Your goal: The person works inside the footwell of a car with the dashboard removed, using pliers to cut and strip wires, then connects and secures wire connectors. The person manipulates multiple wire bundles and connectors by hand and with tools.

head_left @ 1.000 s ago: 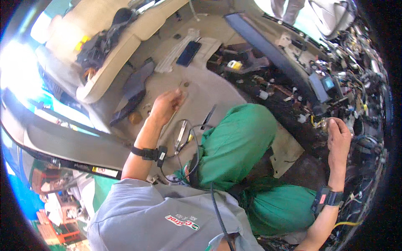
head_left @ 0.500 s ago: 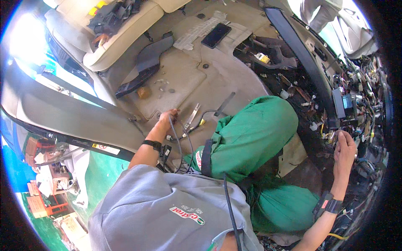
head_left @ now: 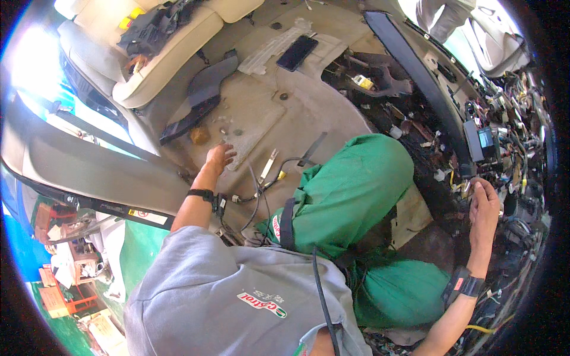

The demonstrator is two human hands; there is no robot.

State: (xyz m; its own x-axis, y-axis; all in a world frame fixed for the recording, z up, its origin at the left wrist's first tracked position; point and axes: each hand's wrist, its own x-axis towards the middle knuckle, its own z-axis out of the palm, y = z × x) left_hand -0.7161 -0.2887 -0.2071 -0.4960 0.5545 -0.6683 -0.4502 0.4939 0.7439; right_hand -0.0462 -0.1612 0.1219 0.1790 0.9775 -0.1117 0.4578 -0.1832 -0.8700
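Note:
My left hand (head_left: 221,156) reaches low over the beige car carpet (head_left: 279,127), its fingers stretched out and holding nothing that I can see. Just beyond its fingertips lie small loose bits, with a brown-orange lump (head_left: 199,136) to their left. Closer to my knee, a dark cable (head_left: 256,178) loops up beside a flat metal strip (head_left: 269,167). On the far right my right hand (head_left: 485,204) has its fingertips pinched together at the lower end of a long black trim piece (head_left: 424,77). What sits between those fingertips is too small to name.
Dense wiring with connectors (head_left: 513,148) fills the right side. A black phone (head_left: 297,53) and a curved dark trim panel (head_left: 202,95) lie on the carpet. A beige seat (head_left: 166,59) stands at far left, with the door-sill trim (head_left: 89,148) nearer me. Another person's legs (head_left: 445,18) show at top right.
My left hand has moved away from the cable, forward and left over the carpet, and its fingers have spread. My right hand stays by the wiring. The whole view has shifted slightly.

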